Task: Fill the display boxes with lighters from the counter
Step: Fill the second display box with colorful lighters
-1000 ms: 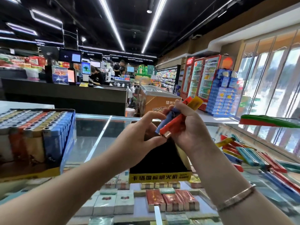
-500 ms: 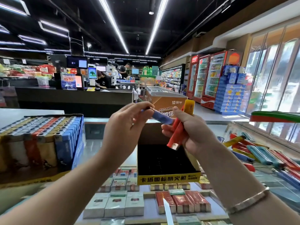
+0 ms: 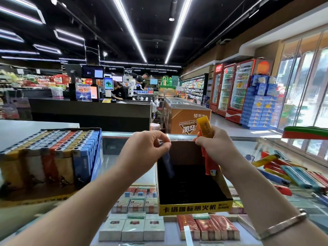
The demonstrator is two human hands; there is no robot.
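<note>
An empty black display box [image 3: 193, 206] with a yellow front strip stands on the glass counter in the middle. My left hand [image 3: 143, 150] pinches a blue lighter [image 3: 167, 164] upright, its lower end inside the box at the left wall. Over the box's right wall, my right hand [image 3: 214, 146] grips a yellow lighter [image 3: 205, 127] sticking up and a red lighter [image 3: 209, 163] hanging down. A full display box [image 3: 51, 157] of lighters sits at the left. Loose lighters [image 3: 287, 173] of several colours lie on the counter at the right.
Cigarette packs [image 3: 134, 228] show under the glass counter [image 3: 117, 157] top. A red and green object [image 3: 305, 133] sits at the far right edge. Behind the counter are a checkout desk [image 3: 88, 110], an orange freezer [image 3: 188, 119] and drink fridges [image 3: 232, 87].
My left hand took the blue lighter from the bunch in my right hand and lowered it into the empty box. My right hand dropped slightly, keeping the red and yellow lighters.
</note>
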